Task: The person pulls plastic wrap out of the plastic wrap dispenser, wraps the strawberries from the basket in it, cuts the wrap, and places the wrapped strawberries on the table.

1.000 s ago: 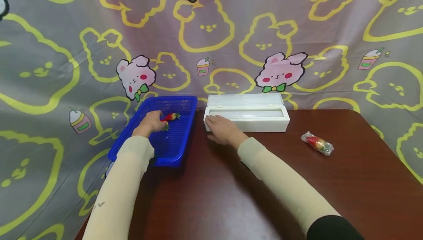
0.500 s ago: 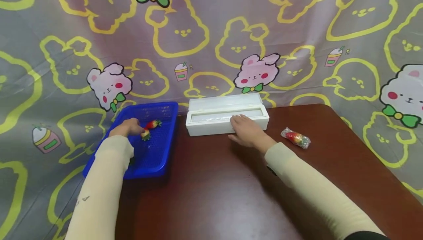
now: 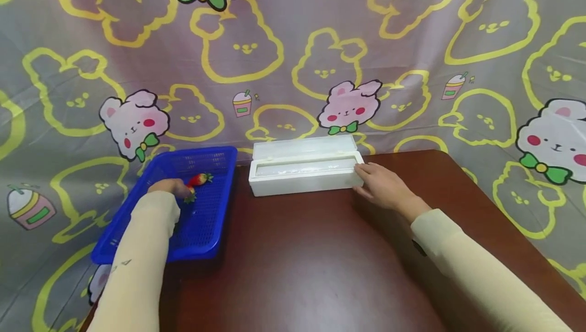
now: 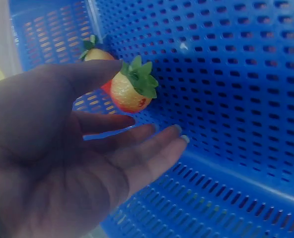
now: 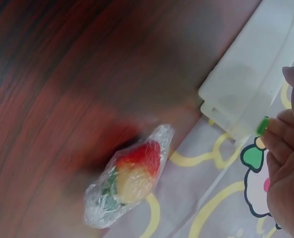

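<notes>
My left hand [image 3: 167, 187] reaches into the blue perforated basket [image 3: 201, 220]. In the left wrist view its thumb lies at the edge of a red-and-pale toy strawberry [image 4: 132, 94] with green leaves, the fingers spread below it. A second toy strawberry [image 3: 198, 179] lies right beside that one in the basket. My right hand [image 3: 384, 184] touches the right end of a long white box [image 3: 297, 185] with its fingertips. The box's lid [image 3: 304, 146] stands raised at the back, and a pale sheet shows inside.
A toy strawberry in clear plastic wrap [image 5: 137, 173] lies on the brown table [image 3: 311, 250] near the right hand; the right hand and arm hide it in the head view. Behind the box hangs a grey patterned curtain [image 3: 274, 88].
My right hand has slid along the box from its left end to its right end. My left hand stays in the basket over the strawberries. The head view has shifted to the right.
</notes>
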A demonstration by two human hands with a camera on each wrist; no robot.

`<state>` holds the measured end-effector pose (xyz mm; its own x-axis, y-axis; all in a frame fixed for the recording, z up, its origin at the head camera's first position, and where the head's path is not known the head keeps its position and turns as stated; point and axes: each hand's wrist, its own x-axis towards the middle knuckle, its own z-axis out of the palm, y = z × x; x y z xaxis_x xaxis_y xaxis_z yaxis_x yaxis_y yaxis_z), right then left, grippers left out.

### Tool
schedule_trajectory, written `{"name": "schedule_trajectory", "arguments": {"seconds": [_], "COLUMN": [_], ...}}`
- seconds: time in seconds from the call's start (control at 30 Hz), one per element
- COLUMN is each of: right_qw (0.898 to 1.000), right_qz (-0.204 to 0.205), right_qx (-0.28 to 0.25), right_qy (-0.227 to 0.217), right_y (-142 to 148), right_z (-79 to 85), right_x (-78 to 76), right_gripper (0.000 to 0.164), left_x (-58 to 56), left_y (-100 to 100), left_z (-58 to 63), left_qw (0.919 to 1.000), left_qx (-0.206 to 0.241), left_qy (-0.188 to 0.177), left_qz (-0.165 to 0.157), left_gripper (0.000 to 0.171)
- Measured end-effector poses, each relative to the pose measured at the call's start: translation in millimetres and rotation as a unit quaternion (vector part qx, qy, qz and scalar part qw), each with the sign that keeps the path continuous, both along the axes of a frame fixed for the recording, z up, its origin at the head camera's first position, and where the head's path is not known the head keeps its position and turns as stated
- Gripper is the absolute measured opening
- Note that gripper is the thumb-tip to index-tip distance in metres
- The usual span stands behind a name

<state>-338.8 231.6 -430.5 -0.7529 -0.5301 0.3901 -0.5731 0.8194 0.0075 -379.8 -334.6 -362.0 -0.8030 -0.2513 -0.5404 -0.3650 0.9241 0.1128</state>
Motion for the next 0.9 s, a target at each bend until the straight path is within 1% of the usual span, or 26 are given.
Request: {"name": "schedule_trajectory", "arguments": {"seconds": [0.07,0.1,0.13,0.17,0.23,0.3,0.33,0.37,0.4,0.5,0.53,0.63,0.73,0.83,0.87,0.9], "right_qw": [1.000,1.000,1.000,1.000,1.000,1.000,1.000,1.000,1.000,0.999,0.999,0.999,0.999,0.999,0.999,0.999], "right_qz": [0.007,0.009,0.009,0.009,0.009,0.006,0.004,0.004,0.004,0.007,0.008,0.013,0.013,0.009,0.007,0.006], "right_qx": [-0.006,-0.008,-0.010,-0.012,-0.015,-0.018,-0.021,-0.024,-0.027,-0.035,-0.037,-0.042,-0.046,-0.046,-0.045,-0.046], "right_qy": [0.003,0.004,0.005,0.006,0.004,-0.001,-0.004,-0.007,-0.009,-0.009,-0.009,-0.006,-0.008,-0.018,-0.021,-0.024], "right_y": [3,4,5,5,6,5,4,4,4,4,4,4,4,5,5,5], "right_z": [-3.0,-4.1,-5.0,-5.6,-6.0,-6.3,-6.5,-7.0,-6.0,-4.7,-4.8,-5.7,-6.4,-6.3,-6.5,-5.3], "right_x": [0.3,0.4,0.2,0.1,-0.4,-2.2,-3.5,-5.0,-4.7,-3.7,-3.2,-2.0,-2.2,-2.7,-3.0,-1.6], "right_gripper": [0.052,0.052,0.054,0.055,0.058,0.061,0.061,0.062,0.062,0.062,0.061,0.061,0.060,0.060,0.060,0.061], "left_x": [-6.1,-8.9,-11.9,-14.6,-19.2,-23.0,-24.7,-26.0,-24.9,-21.6,-20.8,-19.1,-17.3,-15.2,-14.7,-11.5], "left_y": [2,3,3,3,3,2,1,1,1,1,0,-2,-4,0,1,3], "left_z": [-3.2,-4.3,-5.7,-6.6,-8.3,-10.5,-11.9,-13.0,-13.2,-14.1,-14.4,-14.2,-11.9,-7.7,-6.5,-2.7], "left_qw": [0.9987,0.9977,0.9978,0.9981,0.9993,0.9998,0.9996,0.9995,0.9994,0.9993,0.9993,0.9987,0.9954,0.9939,0.9924,0.9917], "left_qx": [0.008,0.009,0.007,0.006,-0.002,-0.018,-0.023,-0.025,-0.027,-0.024,-0.026,-0.041,-0.062,-0.053,-0.045,-0.039], "left_qy": [0.004,0.007,0.007,0.008,0.011,0.011,0.013,0.016,0.019,0.028,0.027,0.021,0.012,0.012,0.017,0.025], "left_qz": [0.051,0.067,0.066,0.061,0.034,-0.004,-0.013,-0.013,-0.012,0.009,0.005,-0.022,-0.072,-0.096,-0.113,-0.120], "left_gripper": [0.077,0.077,0.076,0.074,0.066,0.057,0.055,0.054,0.053,0.051,0.049,0.048,0.050,0.051,0.050,0.048]}}
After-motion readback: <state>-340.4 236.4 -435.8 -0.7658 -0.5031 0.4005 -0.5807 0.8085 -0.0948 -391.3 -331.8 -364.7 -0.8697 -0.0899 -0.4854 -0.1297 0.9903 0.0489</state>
